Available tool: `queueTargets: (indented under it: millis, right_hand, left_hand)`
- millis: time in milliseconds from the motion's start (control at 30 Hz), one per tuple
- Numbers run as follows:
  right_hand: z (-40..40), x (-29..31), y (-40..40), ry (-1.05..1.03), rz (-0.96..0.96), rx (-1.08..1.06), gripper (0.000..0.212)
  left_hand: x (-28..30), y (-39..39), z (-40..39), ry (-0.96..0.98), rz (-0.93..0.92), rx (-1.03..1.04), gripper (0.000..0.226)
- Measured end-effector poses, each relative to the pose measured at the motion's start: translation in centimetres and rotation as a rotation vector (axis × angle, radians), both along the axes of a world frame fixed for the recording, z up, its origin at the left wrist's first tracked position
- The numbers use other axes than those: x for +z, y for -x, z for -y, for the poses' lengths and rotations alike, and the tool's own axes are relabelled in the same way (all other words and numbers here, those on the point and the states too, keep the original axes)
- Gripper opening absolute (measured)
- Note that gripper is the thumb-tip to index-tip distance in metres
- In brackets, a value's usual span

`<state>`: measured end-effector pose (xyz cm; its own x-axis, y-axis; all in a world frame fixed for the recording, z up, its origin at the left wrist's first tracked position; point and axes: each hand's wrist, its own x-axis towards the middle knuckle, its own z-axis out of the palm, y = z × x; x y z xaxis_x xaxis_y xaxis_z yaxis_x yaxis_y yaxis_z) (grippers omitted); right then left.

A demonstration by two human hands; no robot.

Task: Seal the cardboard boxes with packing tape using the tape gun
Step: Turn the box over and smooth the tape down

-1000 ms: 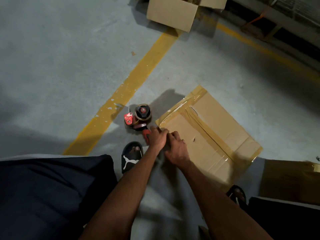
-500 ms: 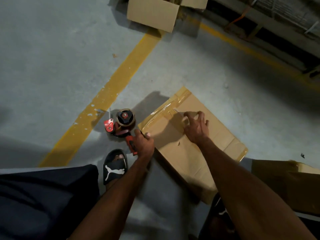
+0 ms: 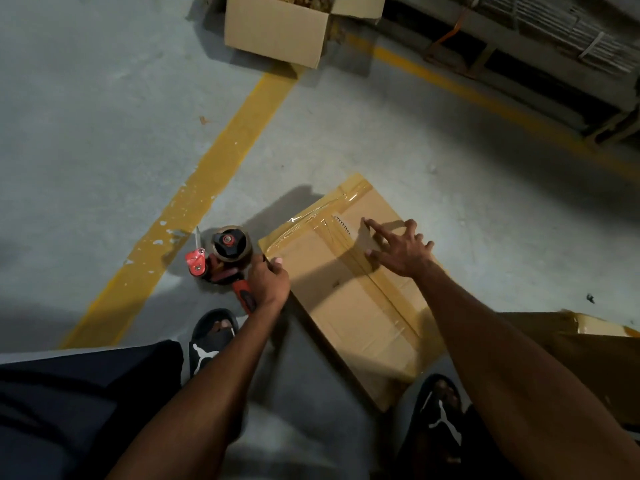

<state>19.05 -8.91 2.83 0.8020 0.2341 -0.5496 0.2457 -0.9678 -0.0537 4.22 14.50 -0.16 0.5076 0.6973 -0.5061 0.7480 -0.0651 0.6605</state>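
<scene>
- The left hand [image 3: 268, 280] rests at the near left corner of the box [image 3: 349, 299]. Its grip is curled in on the box corner, and I cannot tell if it also touches the tape gun [image 3: 225, 261].
- The tape gun sits on the floor [image 3: 104, 133], just left of that grip. Its red handle [image 3: 244, 296] points back toward the person.
- The right hand [image 3: 398, 247] is spread flat on top of the box, fingers wide, holding nothing.
- Shiny tape [image 3: 325, 220] runs along the far edge of the box, just past the right hand's fingertips.
- A yellow line [image 3: 194, 206] on the floor lies left of the tape gun.
- An open box [image 3: 277, 32] stands far ahead of both hands.
- Black sandals [image 3: 211, 341] show near the arms.
</scene>
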Motion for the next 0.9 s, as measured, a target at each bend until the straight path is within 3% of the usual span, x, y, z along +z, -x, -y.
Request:
queueTargets:
  millis: [167,367,567,733,900]
  right_hand:
    - [2.3,0.4,4.9,-0.037,-0.054,-0.096,0.085]
    - [3.5,0.2,11.2,-0.106,-0.031,-0.229,0.089]
    - [5.8,-0.2,16.1,-0.327,-0.058,-0.316,0.095]
    - [6.3,0.3,14.8,-0.531,-0.033,-0.458,0.060]
    - [6.3,0.3,11.2,-0.550,0.052,-0.540,0.069]
  left_hand:
    - [0.1,-0.6,-0.5,0.026,-0.002,-0.026,0.020]
    - [2.0,0.3,0.3,-0.005,-0.041,-0.208,0.044]
    - [1.2,0.6,-0.1,-0.011,-0.070,-0.391,0.060]
    - [1.2,-0.1,0.1,0.054,-0.001,-0.408,0.062]
    - [0.4,-2.7,1.5,0.062,0.032,-0.471,0.044]
